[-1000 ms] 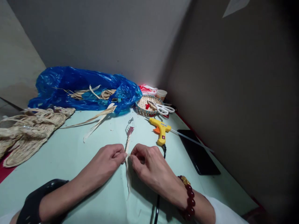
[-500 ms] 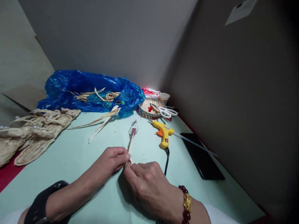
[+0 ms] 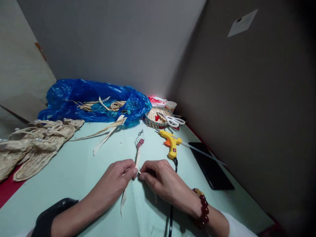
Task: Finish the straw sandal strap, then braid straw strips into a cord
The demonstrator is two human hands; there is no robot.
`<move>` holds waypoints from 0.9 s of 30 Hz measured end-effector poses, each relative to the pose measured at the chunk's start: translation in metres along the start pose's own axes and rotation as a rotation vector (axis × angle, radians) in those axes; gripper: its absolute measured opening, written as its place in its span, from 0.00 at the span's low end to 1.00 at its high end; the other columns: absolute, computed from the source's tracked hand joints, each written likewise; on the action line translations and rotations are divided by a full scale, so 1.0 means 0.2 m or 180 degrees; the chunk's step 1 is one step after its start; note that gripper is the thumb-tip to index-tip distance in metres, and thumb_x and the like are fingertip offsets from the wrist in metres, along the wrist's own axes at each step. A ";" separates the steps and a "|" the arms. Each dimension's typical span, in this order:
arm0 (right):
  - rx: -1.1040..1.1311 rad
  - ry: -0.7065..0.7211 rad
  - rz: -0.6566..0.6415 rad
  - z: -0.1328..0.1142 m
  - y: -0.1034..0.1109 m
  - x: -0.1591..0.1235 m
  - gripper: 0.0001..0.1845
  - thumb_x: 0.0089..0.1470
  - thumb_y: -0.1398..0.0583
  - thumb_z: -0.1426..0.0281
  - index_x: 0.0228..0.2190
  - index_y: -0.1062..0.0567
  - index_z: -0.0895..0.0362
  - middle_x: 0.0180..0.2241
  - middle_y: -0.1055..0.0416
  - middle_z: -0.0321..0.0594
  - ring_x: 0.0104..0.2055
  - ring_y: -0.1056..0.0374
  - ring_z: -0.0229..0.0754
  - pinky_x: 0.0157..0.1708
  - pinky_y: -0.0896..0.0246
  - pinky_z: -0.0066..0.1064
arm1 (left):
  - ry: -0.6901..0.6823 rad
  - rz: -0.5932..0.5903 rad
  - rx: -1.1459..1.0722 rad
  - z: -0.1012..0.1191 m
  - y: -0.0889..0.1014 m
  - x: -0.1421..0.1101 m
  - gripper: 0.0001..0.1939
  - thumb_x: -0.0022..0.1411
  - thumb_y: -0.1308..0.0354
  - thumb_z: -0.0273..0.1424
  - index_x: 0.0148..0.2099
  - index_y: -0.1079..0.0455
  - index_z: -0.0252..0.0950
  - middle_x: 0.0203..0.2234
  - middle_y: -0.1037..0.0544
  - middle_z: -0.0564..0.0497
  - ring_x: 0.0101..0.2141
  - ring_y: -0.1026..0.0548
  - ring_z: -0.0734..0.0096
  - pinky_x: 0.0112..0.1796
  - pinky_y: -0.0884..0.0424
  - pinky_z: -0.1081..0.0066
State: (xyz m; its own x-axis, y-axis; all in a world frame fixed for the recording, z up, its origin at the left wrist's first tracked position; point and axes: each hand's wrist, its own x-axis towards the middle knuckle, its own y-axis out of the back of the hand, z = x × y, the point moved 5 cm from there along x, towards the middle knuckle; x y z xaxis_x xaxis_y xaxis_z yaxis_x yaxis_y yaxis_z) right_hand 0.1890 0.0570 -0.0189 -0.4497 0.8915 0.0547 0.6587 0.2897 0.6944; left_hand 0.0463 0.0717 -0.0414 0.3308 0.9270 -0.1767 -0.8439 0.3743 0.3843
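Note:
A narrow pale braid (image 3: pixel 137 157) of flat plant fibre runs toward me from a dark-red binder clip (image 3: pixel 140 143), which is hooked to a bent wire on the table. My left hand (image 3: pixel 124 172) is closed, pinching the braid's near end between thumb and fingers. Just to its right, my right hand (image 3: pixel 158 177) is closed on a fibre strand (image 3: pixel 139 171) that comes off the braid. Another loose strand (image 3: pixel 123 200) hangs down below my left hand.
A yellow glue gun (image 3: pixel 172 141) lies at right, beside a black tablet-like slab (image 3: pixel 214 171). Behind are a woven basket (image 3: pixel 148 121), white scissors (image 3: pixel 174 121) and a blue plastic bag (image 3: pixel 61 95) with fibre. Woven sandals (image 3: pixel 44 158) lie left; loose fibre strips (image 3: pixel 105 140) lie mid-table.
My right hand has shifted up and slightly right, turning and drawing a strand away from the braid. My left hand keeps its pinch. A loose strand now shows below it.

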 end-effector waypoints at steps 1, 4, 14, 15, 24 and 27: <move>-0.0003 -0.0001 -0.0027 0.00 0.00 0.00 0.08 0.58 0.43 0.72 0.30 0.24 0.58 0.23 0.30 0.33 0.24 0.41 0.34 0.27 0.48 0.25 | 0.0015 -0.0007 -0.0011 0.00 0.00 0.00 0.13 0.58 0.47 0.36 0.24 0.40 0.38 0.19 0.42 0.60 0.25 0.44 0.71 0.28 0.49 0.72; 0.0023 0.0018 -0.0053 0.00 0.02 0.01 0.09 0.60 0.43 0.72 0.31 0.22 0.58 0.24 0.27 0.34 0.26 0.37 0.35 0.29 0.46 0.26 | 0.0135 -0.0089 -0.0160 -0.03 0.00 0.01 0.12 0.58 0.48 0.37 0.24 0.39 0.38 0.18 0.44 0.61 0.23 0.46 0.73 0.26 0.50 0.72; -0.0600 0.1192 0.0788 -0.03 -0.03 0.00 0.10 0.62 0.46 0.75 0.34 0.25 0.59 0.29 0.27 0.42 0.32 0.37 0.42 0.33 0.42 0.31 | 0.0330 -0.0291 -0.0670 -0.04 -0.03 0.03 0.12 0.51 0.47 0.40 0.24 0.42 0.39 0.14 0.47 0.63 0.18 0.52 0.77 0.21 0.57 0.74; -0.0639 0.1200 0.0838 -0.03 -0.04 0.01 0.09 0.62 0.45 0.75 0.33 0.25 0.59 0.29 0.27 0.42 0.32 0.38 0.42 0.32 0.43 0.31 | 0.0321 -0.0294 -0.0653 -0.04 -0.03 0.04 0.12 0.51 0.47 0.40 0.23 0.41 0.39 0.14 0.46 0.63 0.18 0.52 0.77 0.21 0.57 0.73; -0.0436 0.1845 0.0956 -0.01 -0.02 0.02 0.09 0.56 0.48 0.82 0.33 0.31 0.57 0.25 0.31 0.39 0.28 0.39 0.40 0.27 0.45 0.29 | 0.0193 -0.0160 -0.0232 -0.05 -0.02 0.06 0.07 0.49 0.51 0.33 0.21 0.38 0.38 0.14 0.44 0.60 0.20 0.46 0.74 0.23 0.52 0.71; -0.0435 0.1891 0.0928 0.02 -0.03 0.05 0.08 0.56 0.46 0.81 0.31 0.33 0.56 0.24 0.32 0.37 0.28 0.38 0.38 0.25 0.45 0.27 | 0.0242 -0.0183 -0.0107 -0.06 -0.02 0.07 0.07 0.47 0.51 0.33 0.20 0.40 0.39 0.14 0.43 0.59 0.21 0.44 0.72 0.24 0.50 0.70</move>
State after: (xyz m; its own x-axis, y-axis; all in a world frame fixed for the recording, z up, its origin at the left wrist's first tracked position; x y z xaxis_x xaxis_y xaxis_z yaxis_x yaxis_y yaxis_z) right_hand 0.1833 0.0649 -0.0261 -0.5462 0.5722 0.6118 0.7387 -0.0152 0.6738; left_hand 0.0487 0.0827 -0.0553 0.3471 0.8992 -0.2664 -0.8386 0.4248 0.3410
